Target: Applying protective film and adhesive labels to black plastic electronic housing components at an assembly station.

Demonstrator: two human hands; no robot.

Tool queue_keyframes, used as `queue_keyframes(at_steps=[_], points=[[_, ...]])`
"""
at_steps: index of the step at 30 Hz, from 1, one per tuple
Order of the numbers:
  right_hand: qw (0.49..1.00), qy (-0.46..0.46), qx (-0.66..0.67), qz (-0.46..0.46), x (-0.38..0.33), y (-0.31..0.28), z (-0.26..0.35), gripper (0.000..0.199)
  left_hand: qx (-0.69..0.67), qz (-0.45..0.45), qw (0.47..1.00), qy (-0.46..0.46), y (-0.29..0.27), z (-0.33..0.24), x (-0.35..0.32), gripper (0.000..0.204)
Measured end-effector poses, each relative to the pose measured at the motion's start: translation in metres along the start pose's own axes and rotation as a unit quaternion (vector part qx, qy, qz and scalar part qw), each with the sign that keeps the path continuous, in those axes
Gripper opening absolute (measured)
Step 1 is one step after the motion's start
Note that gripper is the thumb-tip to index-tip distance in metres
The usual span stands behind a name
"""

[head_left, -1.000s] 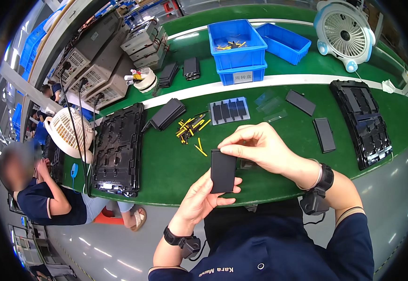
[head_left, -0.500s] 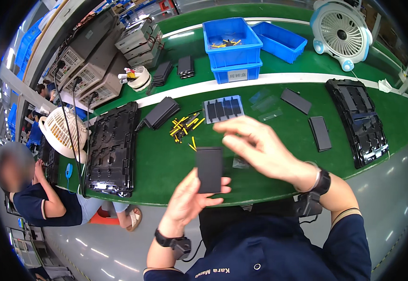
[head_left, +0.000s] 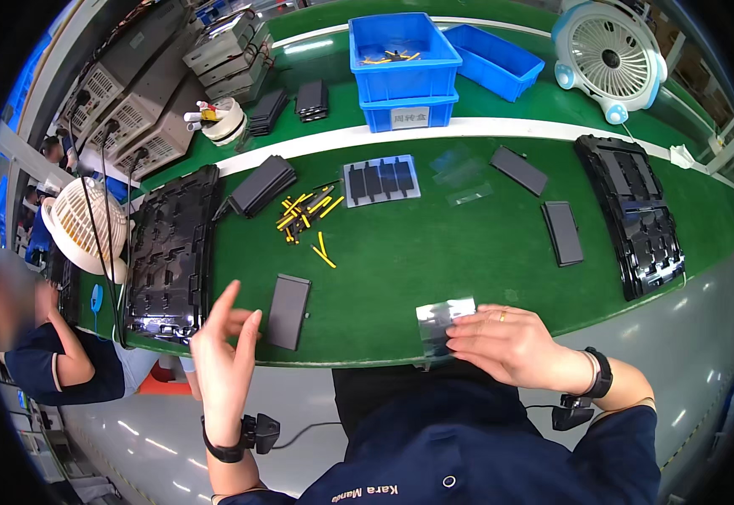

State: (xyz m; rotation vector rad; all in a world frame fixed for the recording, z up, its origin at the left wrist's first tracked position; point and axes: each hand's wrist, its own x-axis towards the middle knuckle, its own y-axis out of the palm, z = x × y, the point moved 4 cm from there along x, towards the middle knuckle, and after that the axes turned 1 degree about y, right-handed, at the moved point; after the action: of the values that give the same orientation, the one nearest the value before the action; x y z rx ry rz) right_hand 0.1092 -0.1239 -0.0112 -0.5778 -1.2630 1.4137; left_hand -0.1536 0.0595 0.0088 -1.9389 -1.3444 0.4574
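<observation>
My left hand [head_left: 225, 358] is open, thumb and fingers apart, just left of a flat dark grey rectangular pack [head_left: 288, 311]. That pack lies on the green tabletop near the front edge, with a small tab on its right side. At the front edge, my right hand [head_left: 506, 343] has its fingers pressed together on a small sheet of clear film [head_left: 434, 324], which catches the light. Beyond the hands lies a heap of short black and yellow strips [head_left: 304, 212], with two yellow ones apart from it. A pale tray [head_left: 381, 181] with several black strips sits beside the heap.
Black moulded trays stand at left [head_left: 170, 261] and right [head_left: 632, 219]. More grey packs [head_left: 562, 233] and a dark stack [head_left: 261, 187] lie around. Blue bins [head_left: 405, 71], a white-blue fan [head_left: 609, 59] and a cream fan [head_left: 93, 227] stand farther out. A person [head_left: 64, 345] sits at left.
My left hand has let go of the grey pack, now lying on the table, and has moved left. My right hand has come down and toward me onto the clear film.
</observation>
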Motion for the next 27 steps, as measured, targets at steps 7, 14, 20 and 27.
queue_keyframes(at_steps=[7,14,20,27], points=[[0.904,0.158,0.37,-0.146,0.05,-0.019,-0.007,0.004,-0.107,0.118,0.957,0.243,0.048,-0.119,-0.021,0.051],[0.65,0.157,0.739,0.078,0.064,-0.001,-0.019,0.045,-0.267,0.277,0.846,0.368,0.055,-0.105,0.001,0.019],[0.709,0.212,0.67,0.058,0.075,0.01,-0.031,0.013,-0.159,0.056,0.939,0.301,0.045,-0.104,0.012,0.023],[0.746,0.172,0.642,-0.049,0.081,0.017,-0.026,0.014,-0.223,0.023,0.962,0.157,0.064,-0.087,0.011,0.017]])
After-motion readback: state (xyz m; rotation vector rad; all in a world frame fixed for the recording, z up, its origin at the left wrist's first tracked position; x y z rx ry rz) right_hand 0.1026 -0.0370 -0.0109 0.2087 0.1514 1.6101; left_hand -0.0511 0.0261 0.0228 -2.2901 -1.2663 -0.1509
